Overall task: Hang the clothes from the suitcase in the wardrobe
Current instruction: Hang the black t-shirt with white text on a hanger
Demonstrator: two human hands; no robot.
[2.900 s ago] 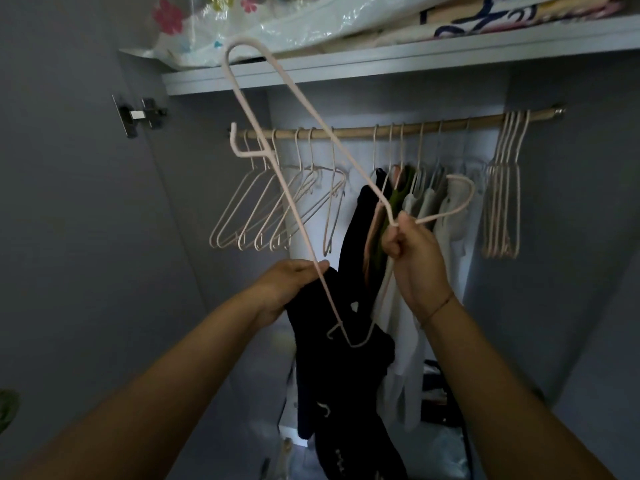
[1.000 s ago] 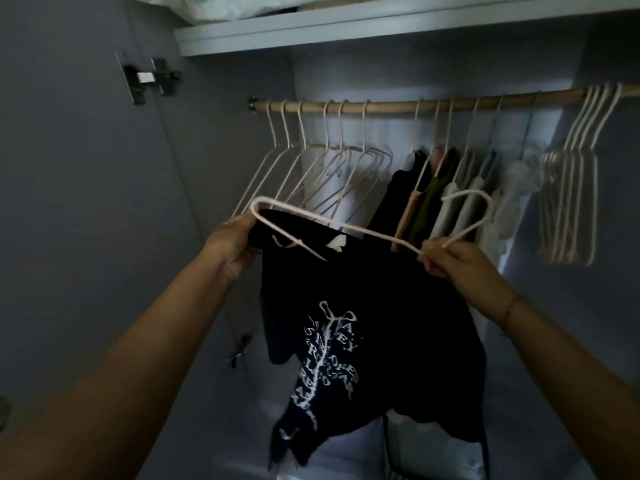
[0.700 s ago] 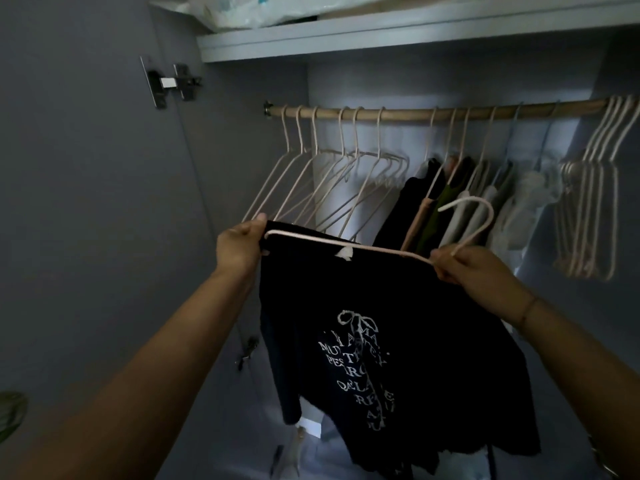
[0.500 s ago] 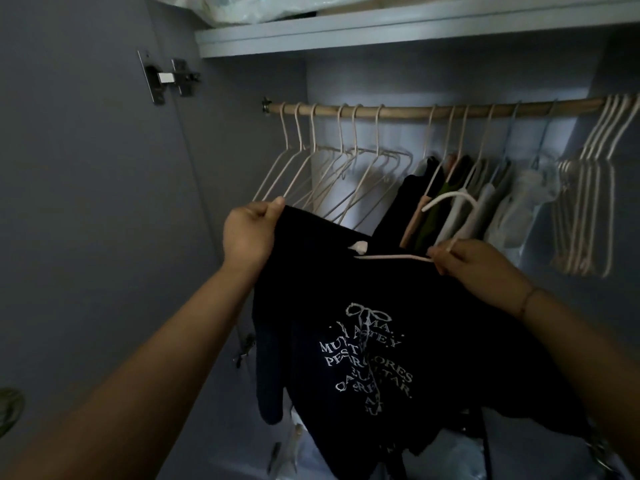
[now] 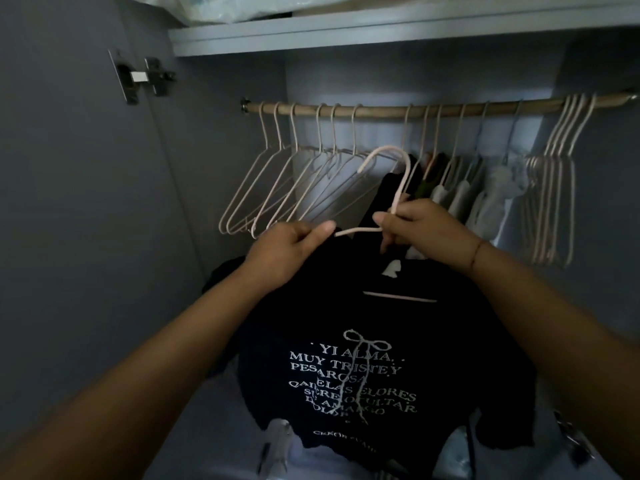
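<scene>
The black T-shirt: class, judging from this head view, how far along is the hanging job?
Done: several garments hang on the rail. In hand: the black T-shirt is being fitted on a pink hanger; the right hand grips its neck, the left hand holds the shoulder. Left: hook it over the rail. The suitcase is out of view.

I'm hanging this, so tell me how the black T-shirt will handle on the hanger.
Likely floppy: the black T-shirt sags in folds under the hanger. Probably light: the thin hanger looks unbent. It may slide off; the left hand pinches its shoulder.
</scene>
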